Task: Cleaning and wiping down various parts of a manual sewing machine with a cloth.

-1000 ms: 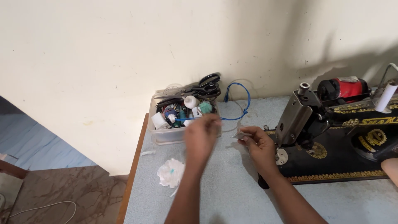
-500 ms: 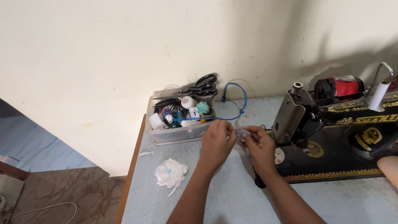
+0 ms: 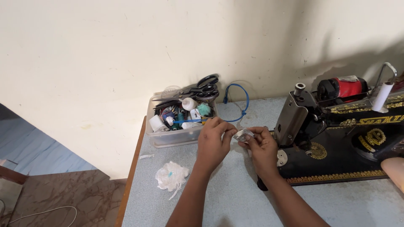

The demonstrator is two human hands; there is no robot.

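Head view, work barely begun: we pinch a small clear metal-tipped piece [image 3: 244,134] between the fingertips of our left hand [image 3: 212,141] and right hand [image 3: 261,145], above the table [image 3: 235,197], between the clear box [image 3: 179,135] and the black sewing machine [image 3: 349,138].

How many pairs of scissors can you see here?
1: a black-handled pair of metal scissors lies across the top of the clear plastic box of sewing bits against the wall. More could be buried in the box's clutter.
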